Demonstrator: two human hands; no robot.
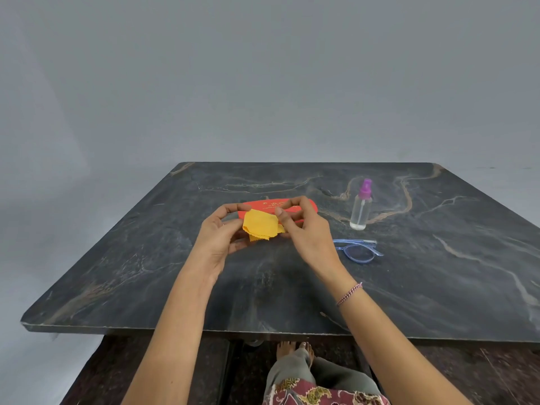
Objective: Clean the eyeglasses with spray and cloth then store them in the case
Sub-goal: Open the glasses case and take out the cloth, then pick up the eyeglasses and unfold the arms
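One wide-angle camera rides on the person's head and faces forward and down across the dark stone table [140, 276], whose near edge lies low in the frame. It sits close above the left hand [222, 238] and right hand [306, 232]; the grey wall [263, 83] fills the upper half.

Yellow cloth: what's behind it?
The red case lies on the table behind the cloth, held by the left hand and right hand. Its far edge with gold print shows; its near part is covered by cloth and hands.
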